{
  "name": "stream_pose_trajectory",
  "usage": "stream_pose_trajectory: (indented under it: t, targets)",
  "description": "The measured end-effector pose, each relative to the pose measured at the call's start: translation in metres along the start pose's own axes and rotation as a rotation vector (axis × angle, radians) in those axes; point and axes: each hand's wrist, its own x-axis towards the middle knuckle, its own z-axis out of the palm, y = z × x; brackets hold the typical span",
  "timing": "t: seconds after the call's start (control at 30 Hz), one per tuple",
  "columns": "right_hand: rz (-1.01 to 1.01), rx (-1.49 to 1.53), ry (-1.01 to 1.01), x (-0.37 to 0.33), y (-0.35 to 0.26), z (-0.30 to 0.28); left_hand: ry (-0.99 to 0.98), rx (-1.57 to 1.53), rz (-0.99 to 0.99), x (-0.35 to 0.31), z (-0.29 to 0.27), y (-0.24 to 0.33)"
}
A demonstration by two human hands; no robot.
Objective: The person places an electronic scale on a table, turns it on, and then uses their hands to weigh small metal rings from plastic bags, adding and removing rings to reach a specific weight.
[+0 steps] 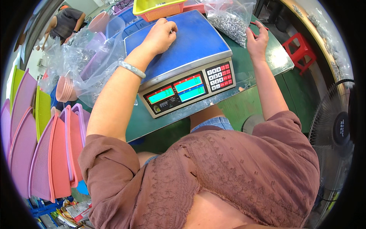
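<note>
A counting scale (189, 90) with a blue platform (198, 45) and a lit display stands on the green table in front of me. Over the platform's left part, my left hand (162, 36) has its fingers curled in. Something small and greyish shows at its fingertips, too small to name. To the right of the scale, my right hand (258, 40) is closed around a thin red item (254, 34), mostly hidden by the fingers. Close beside that hand, a clear plastic bag (230, 28) full of small silvery metal parts leans at the platform's far right corner.
Yellow and orange baskets (158, 9) sit behind the scale. Clear bags (91, 63) with metal parts crowd the left side. Stacked colored baskets (57, 152) stand at lower left. A red stool (299, 51) and a fan (335, 128) are on the right. Another person (66, 23) works far left.
</note>
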Motion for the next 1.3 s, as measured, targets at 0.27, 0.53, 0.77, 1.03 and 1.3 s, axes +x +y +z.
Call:
stream_pose_trajectory:
  t: [0.27, 0.53, 0.77, 1.03, 1.3]
  targets:
    - [0.092, 0.159, -0.014, -0.012, -0.013, -0.018, 0.004, 0.08, 0.033, -0.002, 0.007, -0.006]
    - [0.035, 0.134, -0.079, -0.028, -0.034, -0.038, -0.024, 0.018, -0.019, -0.008, 0.005, 0.002]
    - [0.002, 0.105, -0.151, -0.052, -0.041, -0.057, 0.026, 0.088, 0.043, -0.013, 0.002, 0.003]
    - [-0.068, 0.032, -0.268, -0.076, -0.046, -0.076, 0.067, 0.058, 0.026, -0.024, -0.014, 0.01]
    - [-0.146, 0.008, -0.306, -0.087, -0.054, -0.082, 0.305, -0.026, 0.051, -0.055, -0.048, 0.008]
